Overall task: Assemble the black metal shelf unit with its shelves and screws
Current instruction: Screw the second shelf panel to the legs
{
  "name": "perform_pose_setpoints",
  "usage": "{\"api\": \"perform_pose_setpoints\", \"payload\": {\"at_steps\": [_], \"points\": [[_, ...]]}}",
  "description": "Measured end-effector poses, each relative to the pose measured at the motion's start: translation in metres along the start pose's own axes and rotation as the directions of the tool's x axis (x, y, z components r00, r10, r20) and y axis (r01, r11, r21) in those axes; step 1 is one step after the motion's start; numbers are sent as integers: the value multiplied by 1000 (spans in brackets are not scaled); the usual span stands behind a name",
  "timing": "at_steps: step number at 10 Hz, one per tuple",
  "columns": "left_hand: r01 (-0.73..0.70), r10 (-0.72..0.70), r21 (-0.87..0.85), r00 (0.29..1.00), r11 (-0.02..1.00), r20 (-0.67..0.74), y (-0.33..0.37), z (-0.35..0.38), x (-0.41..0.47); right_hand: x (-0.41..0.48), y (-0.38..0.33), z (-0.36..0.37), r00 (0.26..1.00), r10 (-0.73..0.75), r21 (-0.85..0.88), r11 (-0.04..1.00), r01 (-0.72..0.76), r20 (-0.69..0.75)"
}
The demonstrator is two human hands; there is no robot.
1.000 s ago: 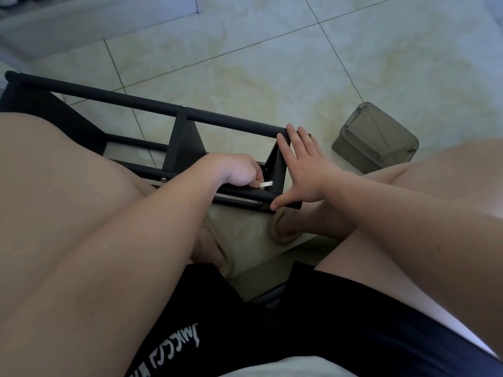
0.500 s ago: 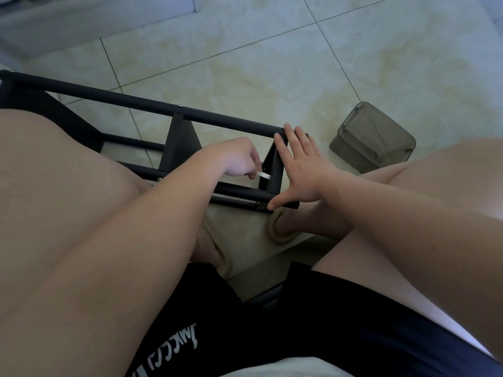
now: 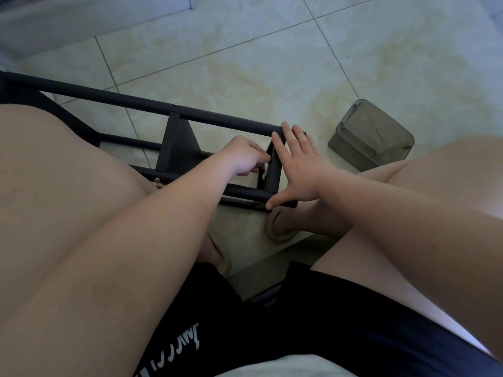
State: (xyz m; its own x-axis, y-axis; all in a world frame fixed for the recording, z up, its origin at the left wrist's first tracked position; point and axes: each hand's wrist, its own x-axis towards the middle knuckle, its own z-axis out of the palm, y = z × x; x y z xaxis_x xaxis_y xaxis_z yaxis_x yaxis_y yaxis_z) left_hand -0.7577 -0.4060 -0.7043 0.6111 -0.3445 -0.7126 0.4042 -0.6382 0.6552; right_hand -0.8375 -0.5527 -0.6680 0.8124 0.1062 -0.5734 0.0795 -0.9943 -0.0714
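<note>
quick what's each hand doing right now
Left hand: closed, pinching a small white tool.
Right hand: open, fingers spread, pressing on the black shelf frame.

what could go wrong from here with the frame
The left hand only pinches the small white tool in a tight corner, so it may slip. The right hand presses flat on the frame rather than gripping, so the frame could shift. A screw juts from the frame beside the thigh and might scratch.
</note>
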Motion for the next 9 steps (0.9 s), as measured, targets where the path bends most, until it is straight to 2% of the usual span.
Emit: {"api": "perform_pose_setpoints", "payload": {"at_steps": [5, 9], "points": [[73, -76, -124, 997, 990, -15, 5, 1, 0, 0, 0, 0, 1000, -2, 1, 1000, 2, -8], [64, -63, -52, 998, 997, 26, 6, -1, -3, 0, 0, 0, 1000, -3, 7, 1000, 3, -3]]}}
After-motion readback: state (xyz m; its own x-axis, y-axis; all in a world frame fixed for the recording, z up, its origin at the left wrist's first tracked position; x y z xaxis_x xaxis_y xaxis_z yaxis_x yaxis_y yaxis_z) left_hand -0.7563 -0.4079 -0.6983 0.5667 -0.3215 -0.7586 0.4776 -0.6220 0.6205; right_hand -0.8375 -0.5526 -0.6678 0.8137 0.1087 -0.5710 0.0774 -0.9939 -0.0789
